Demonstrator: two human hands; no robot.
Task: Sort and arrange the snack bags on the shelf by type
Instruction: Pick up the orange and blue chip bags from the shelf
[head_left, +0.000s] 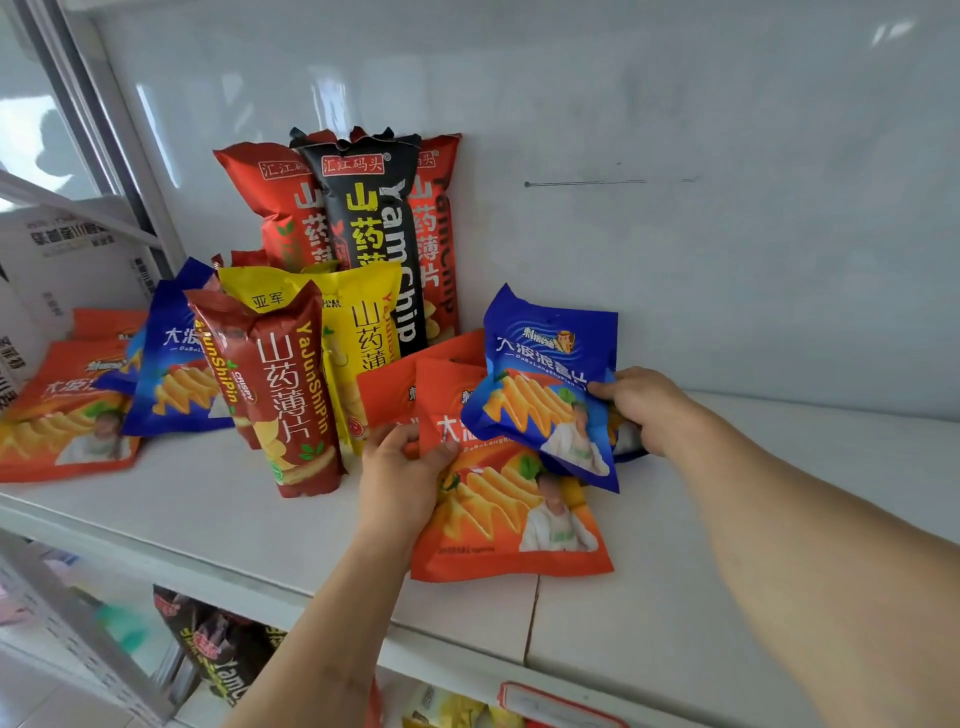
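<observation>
- The white shelf (208, 525) is a flat, smooth board with a glossy white back wall (675, 156) behind it that shows pale reflections.
- Three tall, slim pillow-shaped yam chip bags (363, 228), two red with one black between and in front of them, lean upright against the back wall, their top seals crinkled.
- In front of them stand a dark red bag (291, 395) and a yellow bag (363, 332), both shiny film.
- At the left lie flat orange bags (62, 421), with a blue bag (176, 364) propped over them.
- Near the shelf's front edge lies an orange bag (498, 509), flat and glossy; the left hand (400, 478) pinches its upper left corner, thumb on top.
- The right hand (644, 405) grips the right edge of a puffy blue bag (545, 384), fingers curled closed on it, tilting it over the orange one.
</observation>
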